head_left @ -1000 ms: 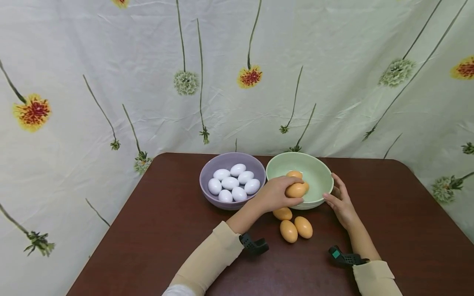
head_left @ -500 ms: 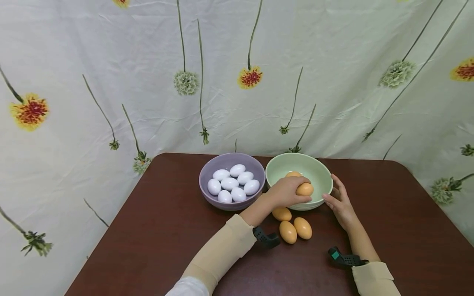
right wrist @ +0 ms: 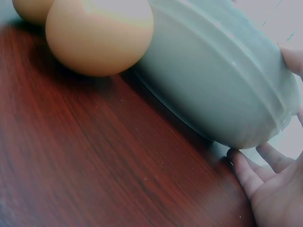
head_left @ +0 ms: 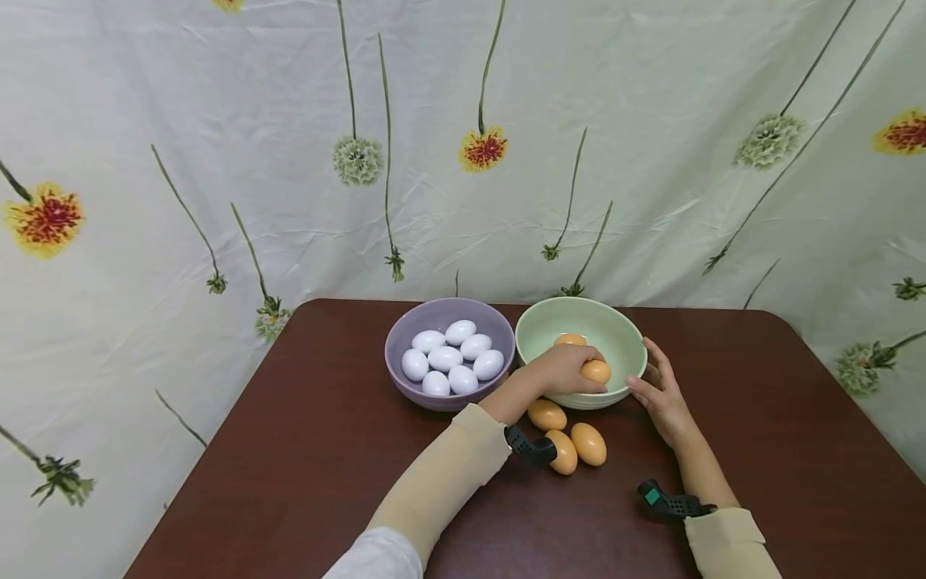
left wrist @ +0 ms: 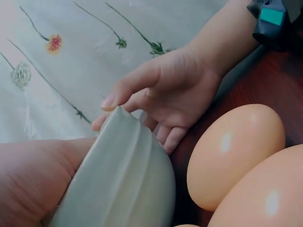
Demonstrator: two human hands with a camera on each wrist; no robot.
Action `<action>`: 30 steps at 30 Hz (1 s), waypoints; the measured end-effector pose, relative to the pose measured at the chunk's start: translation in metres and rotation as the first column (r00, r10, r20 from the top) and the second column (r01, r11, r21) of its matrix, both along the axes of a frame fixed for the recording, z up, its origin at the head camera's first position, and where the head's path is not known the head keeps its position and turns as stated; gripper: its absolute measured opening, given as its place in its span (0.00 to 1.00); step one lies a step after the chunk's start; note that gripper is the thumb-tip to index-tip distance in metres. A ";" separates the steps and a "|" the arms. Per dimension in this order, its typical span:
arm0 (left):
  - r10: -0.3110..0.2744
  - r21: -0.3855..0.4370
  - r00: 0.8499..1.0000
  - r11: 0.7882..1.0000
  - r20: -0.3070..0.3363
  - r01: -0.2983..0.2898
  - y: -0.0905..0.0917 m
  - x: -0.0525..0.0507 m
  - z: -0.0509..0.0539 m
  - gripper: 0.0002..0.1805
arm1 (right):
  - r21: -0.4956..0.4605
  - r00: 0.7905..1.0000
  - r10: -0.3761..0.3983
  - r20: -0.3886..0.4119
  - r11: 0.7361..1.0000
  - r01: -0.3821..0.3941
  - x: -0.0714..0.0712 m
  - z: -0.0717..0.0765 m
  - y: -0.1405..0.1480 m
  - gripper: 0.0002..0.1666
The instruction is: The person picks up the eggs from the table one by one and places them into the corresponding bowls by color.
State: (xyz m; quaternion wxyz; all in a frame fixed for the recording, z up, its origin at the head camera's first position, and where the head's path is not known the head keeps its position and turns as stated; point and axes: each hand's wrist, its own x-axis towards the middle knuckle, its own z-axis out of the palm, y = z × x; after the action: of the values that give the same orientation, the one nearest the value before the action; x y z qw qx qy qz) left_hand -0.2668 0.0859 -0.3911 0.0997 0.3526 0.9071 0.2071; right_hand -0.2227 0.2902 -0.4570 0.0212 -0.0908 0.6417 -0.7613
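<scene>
A light green bowl (head_left: 616, 342) stands at the back of the table, seen from outside in both wrist views. My left hand (head_left: 567, 371) reaches over its near rim and holds a brown egg (head_left: 596, 371) low inside; in the left wrist view the bowl wall (left wrist: 123, 175) hides that egg. Behind my fingers, another brown egg (head_left: 571, 339) lies in the bowl. At the right side my right hand (head_left: 665, 406) holds the bowl, thumb at the rim and fingers along the outer wall. Three brown eggs (head_left: 589, 445) lie on the table before the bowl.
Left of the green bowl, close beside it, is a purple bowl (head_left: 399, 366) with several white eggs (head_left: 444, 359). Both stand on a dark red-brown wooden table (head_left: 325, 450). A flower-patterned cloth (head_left: 289, 121) hangs behind the table's back edge.
My left hand has moved right and slightly down inside the green bowl with the brown egg. The right hand has stayed at the bowl. The view has shifted slightly.
</scene>
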 end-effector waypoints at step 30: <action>0.030 -0.305 0.999 0.952 -0.041 -0.041 0.019 -0.013 -0.004 0.17 | 0.012 1.000 0.000 0.006 1.000 0.000 -0.001 0.000 0.000 0.45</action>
State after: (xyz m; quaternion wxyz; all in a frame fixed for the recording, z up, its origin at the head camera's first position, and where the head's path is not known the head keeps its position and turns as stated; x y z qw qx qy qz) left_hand -0.2798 0.1047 -0.3947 0.1331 0.3203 0.9360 0.0598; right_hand -0.2235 0.2907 -0.4573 0.0236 -0.0883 0.6460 -0.7578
